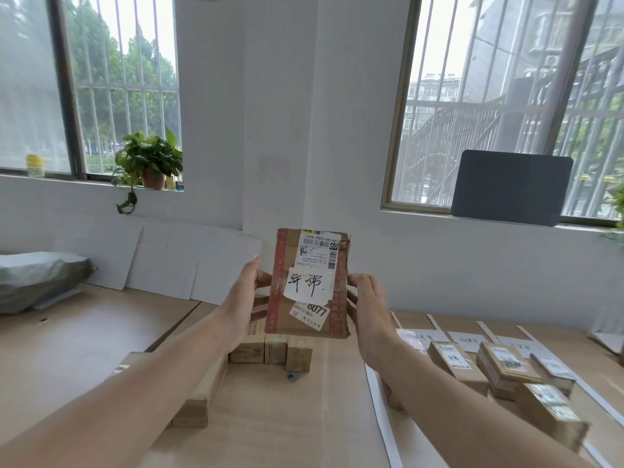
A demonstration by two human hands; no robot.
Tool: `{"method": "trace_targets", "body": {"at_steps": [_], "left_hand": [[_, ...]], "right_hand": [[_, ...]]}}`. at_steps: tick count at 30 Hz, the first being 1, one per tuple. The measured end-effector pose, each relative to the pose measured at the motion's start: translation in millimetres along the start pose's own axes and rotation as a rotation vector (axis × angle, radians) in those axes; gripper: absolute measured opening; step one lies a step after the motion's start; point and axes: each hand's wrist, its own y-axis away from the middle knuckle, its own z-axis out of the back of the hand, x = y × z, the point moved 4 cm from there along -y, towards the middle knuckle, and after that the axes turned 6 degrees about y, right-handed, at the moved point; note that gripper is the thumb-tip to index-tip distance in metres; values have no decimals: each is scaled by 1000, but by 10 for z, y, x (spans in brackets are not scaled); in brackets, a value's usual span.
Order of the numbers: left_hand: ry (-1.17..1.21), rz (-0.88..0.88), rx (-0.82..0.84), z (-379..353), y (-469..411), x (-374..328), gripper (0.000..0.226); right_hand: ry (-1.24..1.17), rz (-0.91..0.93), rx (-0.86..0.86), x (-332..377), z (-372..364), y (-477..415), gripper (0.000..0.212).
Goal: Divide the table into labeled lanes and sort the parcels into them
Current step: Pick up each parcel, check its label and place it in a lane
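I hold a flat brown cardboard parcel (pixel 308 285) upright in front of me, above the table. It carries a shipping label, a white handwritten note and a small sticker. My left hand (pixel 248 298) grips its left edge and my right hand (pixel 368 309) grips its right edge. On the table at the right, white strips (pixel 383 420) mark lanes, with white paper labels (pixel 467 341) at their far ends. Several small parcels (pixel 506 366) lie in those lanes. More small boxes (pixel 270 349) stand under the held parcel.
A long box (pixel 202 396) lies on the wooden table (pixel 67 349) at the left centre. A grey bag (pixel 37 278) sits far left. White cardboard sheets (pixel 189 265) lean on the wall. A potted plant (pixel 148 163) and a dark tablet (pixel 510 187) rest on the windowsills.
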Motion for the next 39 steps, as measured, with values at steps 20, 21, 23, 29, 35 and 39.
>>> {"method": "trace_targets", "body": {"at_steps": [20, 21, 23, 29, 35, 39], "left_hand": [[59, 222, 226, -435, -380, 877, 37], [61, 239, 228, -502, -393, 946, 39], [56, 262, 242, -683, -387, 1057, 42], [10, 333, 281, -1476, -220, 1407, 39], [2, 365, 222, -2595, 23, 1834, 40], [7, 417, 195, -3277, 137, 2097, 40]], "right_hand": [[53, -183, -236, -755, 383, 19, 44], [55, -196, -250, -796, 457, 45, 43], [62, -215, -272, -856, 633, 109, 42], [48, -217, -353, -921, 1539, 250, 40], [64, -285, -353, -1074, 2822, 236, 47], [81, -367, -352, -1150, 3584, 173, 48]]}}
